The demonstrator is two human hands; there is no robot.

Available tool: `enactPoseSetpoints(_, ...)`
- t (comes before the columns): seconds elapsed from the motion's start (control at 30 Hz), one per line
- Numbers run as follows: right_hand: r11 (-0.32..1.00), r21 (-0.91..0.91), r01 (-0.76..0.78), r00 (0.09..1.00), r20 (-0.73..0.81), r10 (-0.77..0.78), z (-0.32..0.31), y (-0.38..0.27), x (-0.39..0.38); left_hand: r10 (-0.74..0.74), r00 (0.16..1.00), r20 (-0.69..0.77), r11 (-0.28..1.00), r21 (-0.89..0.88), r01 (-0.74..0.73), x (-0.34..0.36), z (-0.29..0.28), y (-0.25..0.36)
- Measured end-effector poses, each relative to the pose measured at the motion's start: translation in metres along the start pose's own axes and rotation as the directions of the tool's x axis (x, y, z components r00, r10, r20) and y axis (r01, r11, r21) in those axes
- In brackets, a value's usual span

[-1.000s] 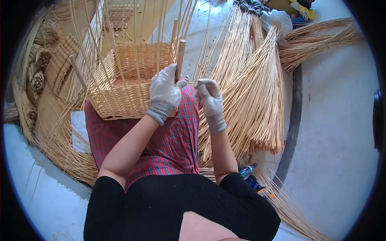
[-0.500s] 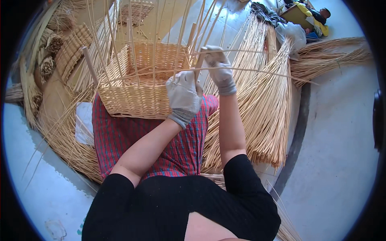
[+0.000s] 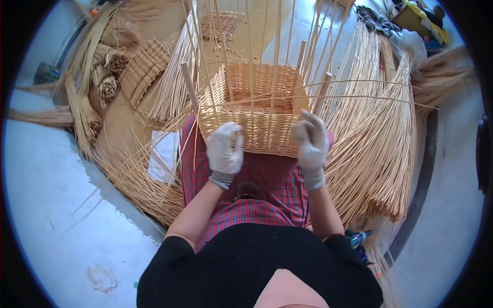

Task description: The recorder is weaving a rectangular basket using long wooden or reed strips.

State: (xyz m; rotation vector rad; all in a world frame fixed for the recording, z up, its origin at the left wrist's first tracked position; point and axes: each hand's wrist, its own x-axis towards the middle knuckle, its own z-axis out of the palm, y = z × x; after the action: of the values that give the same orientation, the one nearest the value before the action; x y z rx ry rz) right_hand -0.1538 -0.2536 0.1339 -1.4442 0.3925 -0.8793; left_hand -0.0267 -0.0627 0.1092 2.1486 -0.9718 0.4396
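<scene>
Woven basket (image 3: 267, 134), pale and straw-coloured, sits on a person's lap atop a red checked cloth (image 3: 277, 187), its hollow facing up. Wooden posts (image 3: 189, 84) rise at its corners, and thin, light stakes (image 3: 251, 54) stand tall from its walls. Long loose strands (image 3: 370, 80) run from the front rim out past the right corner.

The left hand (image 3: 224, 149), in a whitish glove, is loosely curled before the lower left of the front wall, thumb parted from the fingers. The right hand (image 3: 312, 146), gloved alike and blurred, is half-curled near the front right corner, a gap between thumb and fingers. Whether either glove touches the weave cannot be told from this angle.

To the person's right, a broad bundle of straw-like rods (image 3: 377, 149) fans across the floor. To the left, a white sheet (image 3: 163, 159) lies on scattered stalks (image 3: 138, 179), with a ribbed woven panel (image 3: 149, 66) beyond. Farther off, a smaller woven mat (image 3: 221, 25) lies on the floor and a clear plastic bag (image 3: 412, 46) rests by the bundle's top.
</scene>
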Motion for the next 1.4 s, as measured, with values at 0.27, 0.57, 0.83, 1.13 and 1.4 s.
enactPoseSetpoints(0.27, 0.986, -0.13, 0.1, 0.988, 0.129, -0.084, 0.086, -0.001, 0.038, 0.074, 0.997, 0.03, 0.997, -0.015, -0.074, 0.012, -0.005, -0.069)
enactPoseSetpoints(0.57, 0.935, 0.004, -0.356, 0.933, -0.054, 0.355, 0.065, 0.014, -0.001, 0.165, 0.97, 0.176, 0.983, 0.053, -0.177, 0.009, -0.012, -0.094)
enactPoseSetpoints(0.83, 0.838, -0.469, 0.281, 0.959, 0.11, -0.26, 0.113, 0.004, 0.078, 0.088, 0.988, 0.128, 0.992, 0.082, -0.099, 0.013, -0.008, -0.075)
enactPoseSetpoints(1.13, 0.931, -0.29, 0.221, 0.973, -0.002, -0.231, 0.064, 0.024, 0.045, 0.048, 0.971, 0.235, 0.99, 0.119, -0.077, 0.023, -0.007, -0.061)
enactPoseSetpoints(1.4, 0.387, -0.796, 0.465, 0.873, 0.338, -0.353, 0.083, -0.017, 0.103, 0.082, 0.929, 0.361, 0.947, 0.264, -0.186, 0.026, 0.03, 0.0)
